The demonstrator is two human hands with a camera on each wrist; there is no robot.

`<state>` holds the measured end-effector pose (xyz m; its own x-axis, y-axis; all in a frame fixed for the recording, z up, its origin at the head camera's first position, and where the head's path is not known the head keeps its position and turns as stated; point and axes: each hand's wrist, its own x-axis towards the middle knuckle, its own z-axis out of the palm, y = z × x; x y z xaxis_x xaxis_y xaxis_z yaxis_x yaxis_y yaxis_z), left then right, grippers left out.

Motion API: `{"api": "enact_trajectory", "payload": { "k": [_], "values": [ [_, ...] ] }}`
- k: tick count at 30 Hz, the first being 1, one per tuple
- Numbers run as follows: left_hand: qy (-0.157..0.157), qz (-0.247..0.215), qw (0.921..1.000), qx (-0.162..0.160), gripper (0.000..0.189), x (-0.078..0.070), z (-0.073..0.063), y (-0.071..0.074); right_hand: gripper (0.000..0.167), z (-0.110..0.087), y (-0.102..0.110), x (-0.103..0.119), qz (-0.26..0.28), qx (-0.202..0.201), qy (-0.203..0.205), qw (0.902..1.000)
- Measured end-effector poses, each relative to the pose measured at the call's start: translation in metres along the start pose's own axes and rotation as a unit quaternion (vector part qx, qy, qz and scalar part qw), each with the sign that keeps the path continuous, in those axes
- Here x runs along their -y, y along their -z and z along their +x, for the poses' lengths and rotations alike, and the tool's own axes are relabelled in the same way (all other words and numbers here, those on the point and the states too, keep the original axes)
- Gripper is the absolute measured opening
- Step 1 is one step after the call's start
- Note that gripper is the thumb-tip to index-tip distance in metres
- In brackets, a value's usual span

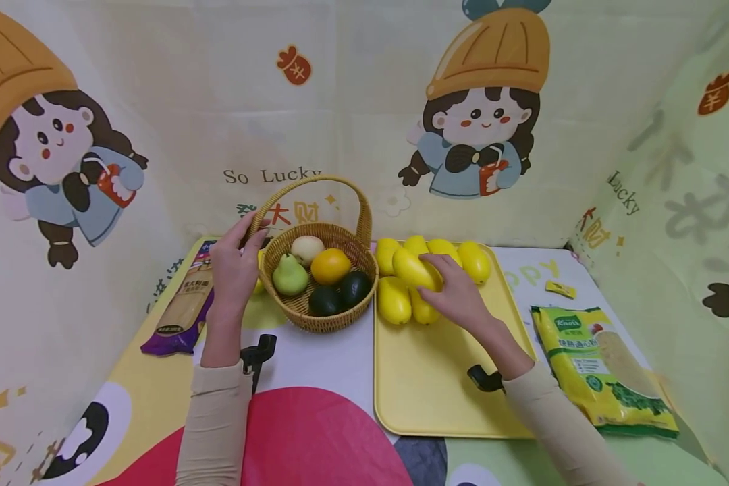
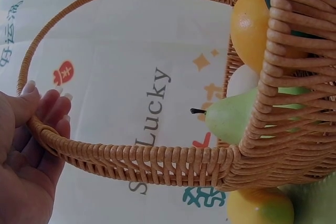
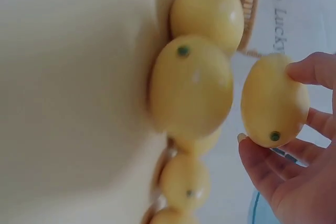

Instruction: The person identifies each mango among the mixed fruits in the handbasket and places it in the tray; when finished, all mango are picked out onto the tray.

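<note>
My left hand (image 1: 233, 270) holds the handle (image 2: 142, 157) of a wicker basket (image 1: 322, 324), its thumb and fingers curled round one side. In the basket lie a green pear (image 1: 290, 275), an orange (image 1: 331, 266), a pale rounded item (image 1: 307, 250) and two dark avocado-like fruits (image 1: 355, 289). My right hand (image 1: 462, 297) pinches a yellow mango (image 3: 274, 95) between thumb and fingers. In the right wrist view this mango is apart from the others. Several more mangoes (image 1: 395, 302) rest at the back of a yellow tray (image 1: 443, 398).
A purple-ended noodle pack (image 1: 182, 304) lies left of the basket. Beside it, partly hidden, is another yellow fruit (image 2: 260, 205). Right of the tray lie a yellow-green Knorr bag (image 1: 604, 374) and a small yellow packet (image 1: 560, 289). A printed cloth wall (image 1: 352, 135) stands behind.
</note>
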<state>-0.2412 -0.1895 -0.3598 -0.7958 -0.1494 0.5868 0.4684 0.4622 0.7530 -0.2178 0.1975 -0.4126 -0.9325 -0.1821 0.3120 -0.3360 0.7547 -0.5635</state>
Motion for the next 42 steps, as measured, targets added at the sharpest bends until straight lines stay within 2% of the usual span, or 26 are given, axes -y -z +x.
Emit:
{"api": "enact_trajectory", "payload": {
  "k": [11, 19, 24, 29, 33, 42],
  "values": [
    [0.006, 0.01, 0.9999, -0.001, 0.04, 0.003, 0.001, 0.0, 0.058, -0.031, 0.021, -0.033, -0.022, -0.041, -0.055, 0.9974],
    [-0.002, 0.0, 1.0, -0.002, 0.039, 0.002, 0.001, 0.0, 0.06, -0.052, 0.023, -0.048, -0.044, -0.037, -0.081, 0.995],
    [-0.002, -0.002, 1.0, -0.003, 0.039, 0.0, 0.001, 0.0, 0.062, -0.061, 0.022, -0.05, -0.056, -0.003, -0.115, 0.9917],
    [-0.002, 0.0, 1.0, -0.003, 0.04, 0.001, 0.0, 0.0, 0.066, -0.064, 0.019, -0.052, -0.061, 0.027, -0.145, 0.9872],
    [-0.006, -0.001, 1.0, -0.003, 0.04, 0.002, 0.001, 0.0, 0.07, -0.064, 0.017, -0.053, -0.074, 0.039, -0.152, 0.9848],
    [-0.019, 0.001, 0.9998, 0.009, 0.043, 0.004, 0.002, 0.003, 0.07, -0.056, 0.02, -0.049, -0.071, 0.021, -0.146, 0.9866]
  ]
}}
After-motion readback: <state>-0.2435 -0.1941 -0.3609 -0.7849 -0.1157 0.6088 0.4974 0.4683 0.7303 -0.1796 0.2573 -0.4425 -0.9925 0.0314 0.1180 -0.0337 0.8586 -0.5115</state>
